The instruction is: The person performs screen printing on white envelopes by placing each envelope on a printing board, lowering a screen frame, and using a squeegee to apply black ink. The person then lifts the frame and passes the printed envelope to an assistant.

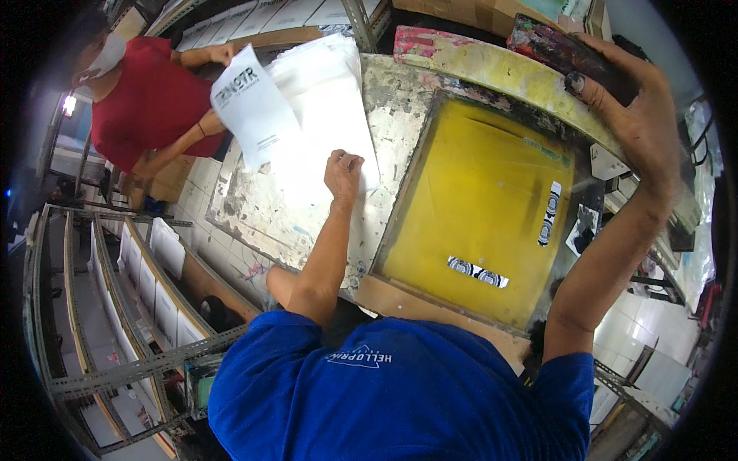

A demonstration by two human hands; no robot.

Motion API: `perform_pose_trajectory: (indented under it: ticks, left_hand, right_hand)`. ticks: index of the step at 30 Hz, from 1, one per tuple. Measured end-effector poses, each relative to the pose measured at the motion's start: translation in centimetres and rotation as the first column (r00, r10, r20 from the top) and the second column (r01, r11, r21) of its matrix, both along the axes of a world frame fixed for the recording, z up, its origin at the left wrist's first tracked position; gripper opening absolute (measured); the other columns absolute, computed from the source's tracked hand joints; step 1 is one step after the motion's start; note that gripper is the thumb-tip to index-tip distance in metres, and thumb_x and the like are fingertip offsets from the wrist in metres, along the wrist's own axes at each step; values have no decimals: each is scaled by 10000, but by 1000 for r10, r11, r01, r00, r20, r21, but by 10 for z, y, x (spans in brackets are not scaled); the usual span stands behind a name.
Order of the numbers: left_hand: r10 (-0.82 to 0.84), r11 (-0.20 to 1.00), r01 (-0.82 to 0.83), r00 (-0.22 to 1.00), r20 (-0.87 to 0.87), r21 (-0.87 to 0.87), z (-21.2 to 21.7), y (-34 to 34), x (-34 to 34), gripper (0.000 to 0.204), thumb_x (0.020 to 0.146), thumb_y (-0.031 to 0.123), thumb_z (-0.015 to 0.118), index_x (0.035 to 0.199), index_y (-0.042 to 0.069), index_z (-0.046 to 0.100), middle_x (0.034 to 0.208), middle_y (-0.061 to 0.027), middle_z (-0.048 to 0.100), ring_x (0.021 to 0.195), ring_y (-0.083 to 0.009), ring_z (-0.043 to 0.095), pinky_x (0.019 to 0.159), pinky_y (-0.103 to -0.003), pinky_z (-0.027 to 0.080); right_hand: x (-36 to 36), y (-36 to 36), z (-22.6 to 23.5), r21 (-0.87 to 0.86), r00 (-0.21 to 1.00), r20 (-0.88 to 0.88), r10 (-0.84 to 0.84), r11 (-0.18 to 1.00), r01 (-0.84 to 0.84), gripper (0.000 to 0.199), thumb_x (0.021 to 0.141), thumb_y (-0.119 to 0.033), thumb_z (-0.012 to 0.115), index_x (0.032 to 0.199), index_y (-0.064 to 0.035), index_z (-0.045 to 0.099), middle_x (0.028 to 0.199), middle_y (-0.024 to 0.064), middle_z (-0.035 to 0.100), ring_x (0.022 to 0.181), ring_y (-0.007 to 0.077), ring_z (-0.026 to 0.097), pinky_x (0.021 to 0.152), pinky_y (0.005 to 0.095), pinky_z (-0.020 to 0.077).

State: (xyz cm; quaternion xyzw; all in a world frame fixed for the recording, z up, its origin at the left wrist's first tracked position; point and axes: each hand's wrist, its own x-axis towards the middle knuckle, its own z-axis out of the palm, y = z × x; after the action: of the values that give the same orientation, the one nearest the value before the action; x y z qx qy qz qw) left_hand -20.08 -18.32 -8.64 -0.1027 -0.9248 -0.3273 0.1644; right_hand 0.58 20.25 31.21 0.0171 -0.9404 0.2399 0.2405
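Note:
My left hand is closed, fingertips pinched together, over the near part of a stack of white sheets. Whether a sheet edge is between those fingers I cannot make out. At the far right, my right hand wraps around a dark, ink-stained squeegee, its thumb on the near side. The squeegee is beside the paint-smeared wooden bar along the far edge of a printing screen. The screen's yellow mesh carries two patterned black-and-white strips.
At the left, a person in a red top holds a printed white sheet over the paint-spotted table. A metal rack with sheets on its shelves stands at lower left. Cardboard lies beyond the table.

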Motion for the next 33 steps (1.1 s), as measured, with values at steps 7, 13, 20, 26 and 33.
perform_pose_trajectory:
  ticks: [7,13,20,26,33]
  left_hand:
    - [-48,999,43,982,-185,-26,1,0,6,205,693,242,875,870,166,806,1045,-43,642,986,-267,589,824,-413,482]
    - [-119,983,62,931,-344,-172,18,11,22,178,712,212,866,868,146,810,1039,-33,647,977,-268,588,809,-416,482]
    - [-30,996,41,990,-135,83,0,-8,11,69,804,119,793,850,91,750,933,-53,668,866,-254,625,747,-380,503]
    - [25,993,40,855,-517,114,118,17,-21,63,822,42,746,838,47,686,915,-95,676,811,-316,651,701,-396,508]
    - [-238,966,198,930,-280,-165,150,53,106,61,770,61,763,820,97,760,1173,-103,703,990,-283,693,754,-377,577]
  right_hand:
    - [1,-8,1,47,988,33,-148,988,146,552,816,-279,833,1300,-62,682,1099,141,752,976,184,706,909,334,543]
    - [5,-9,-6,131,973,-112,-203,967,217,545,753,-428,869,1190,-124,755,1035,150,755,909,255,740,838,345,562]
    - [0,-11,1,74,986,-60,-153,985,157,521,757,-398,868,1187,-125,759,1059,154,755,922,262,737,875,360,550]
    - [3,-11,0,71,981,-37,-193,978,195,550,759,-435,858,1201,-127,753,1054,155,757,920,256,739,877,359,550]
    - [3,-4,-3,123,987,-45,-152,980,156,544,802,-336,835,1272,-93,708,1029,131,758,900,205,718,853,346,544]
